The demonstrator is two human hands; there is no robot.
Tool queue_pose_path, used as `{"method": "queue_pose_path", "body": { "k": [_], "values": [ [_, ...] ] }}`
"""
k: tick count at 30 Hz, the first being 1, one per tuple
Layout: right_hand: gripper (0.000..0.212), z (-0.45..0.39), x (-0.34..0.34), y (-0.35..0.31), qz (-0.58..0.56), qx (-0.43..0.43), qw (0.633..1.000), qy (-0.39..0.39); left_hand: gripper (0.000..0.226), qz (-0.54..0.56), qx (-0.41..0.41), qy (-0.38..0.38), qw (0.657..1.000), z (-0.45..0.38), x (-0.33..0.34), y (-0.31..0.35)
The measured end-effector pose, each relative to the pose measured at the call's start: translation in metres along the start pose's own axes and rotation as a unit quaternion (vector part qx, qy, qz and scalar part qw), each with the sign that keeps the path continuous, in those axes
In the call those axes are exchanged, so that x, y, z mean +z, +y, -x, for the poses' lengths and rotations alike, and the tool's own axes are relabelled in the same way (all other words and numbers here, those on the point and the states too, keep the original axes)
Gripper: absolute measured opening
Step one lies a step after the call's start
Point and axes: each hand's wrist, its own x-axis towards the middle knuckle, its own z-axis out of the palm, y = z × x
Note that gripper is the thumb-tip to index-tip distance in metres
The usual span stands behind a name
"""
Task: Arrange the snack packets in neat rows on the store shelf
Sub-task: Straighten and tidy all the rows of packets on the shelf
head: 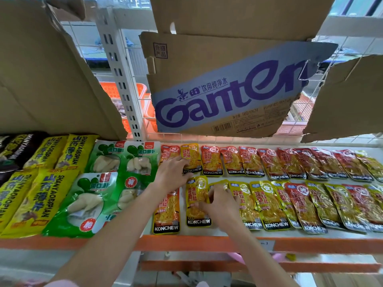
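Two bare forearms reach over the orange-edged shelf (207, 243). Right hand (219, 200) pinches a yellow Konchew packet (198, 201) in the front row, fingertips curled on its right edge. Left hand (172, 172) lies with fingers spread, tips resting on a back-row Konchew packet (190, 160).

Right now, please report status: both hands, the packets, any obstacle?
Left hand presses back-row yellow foil KONCHEW packet. Right hand pinches front-row yellow KONCHEW packet. Torn brown cardboard sheet hangs above shelf, clear of hands.
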Motion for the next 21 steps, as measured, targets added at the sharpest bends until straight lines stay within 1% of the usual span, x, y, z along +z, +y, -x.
{"method": "queue_pose_path", "body": {
  "k": [4, 8, 11, 14, 16, 17, 19, 21],
  "values": [
    [0.037, -0.002, -0.006, 0.002, -0.041, -0.004, 0.999, 0.015, 0.042, 0.001, 0.008, -0.003, 1.0, 0.0, -0.004, 0.0],
    [0.037, -0.003, -0.007, 0.004, -0.043, -0.011, 0.999, 0.019, 0.033, -0.025, 0.041, 0.017, 0.999, 0.002, -0.002, 0.001],
    [0.038, -0.004, -0.005, 0.007, -0.046, -0.012, 0.999, 0.022, 0.029, -0.006, 0.048, 0.034, 0.998, 0.005, -0.001, -0.002],
    [0.038, -0.004, -0.004, 0.009, -0.044, -0.017, 0.999, 0.023, 0.03, 0.015, 0.06, 0.021, 0.998, 0.009, -0.003, -0.005],
    [0.037, -0.002, -0.004, 0.009, -0.019, -0.024, 0.999, 0.012, 0.025, 0.047, 0.062, 0.037, 0.996, 0.016, -0.005, -0.006],
    [0.037, -0.001, -0.003, 0.009, 0.002, -0.029, 1.0, 0.006, 0.023, 0.057, 0.051, 0.057, 0.995, 0.022, -0.006, -0.005],
    [0.038, 0.0, -0.001, 0.007, 0.048, -0.042, 0.998, -0.008, 0.026, 0.041, -0.007, 0.09, 0.995, 0.039, -0.01, -0.003],
    [0.037, -0.001, -0.002, 0.006, 0.069, -0.055, 0.996, -0.013, 0.038, -0.014, -0.073, 0.08, 0.994, 0.056, -0.015, -0.002]
  ]
}}
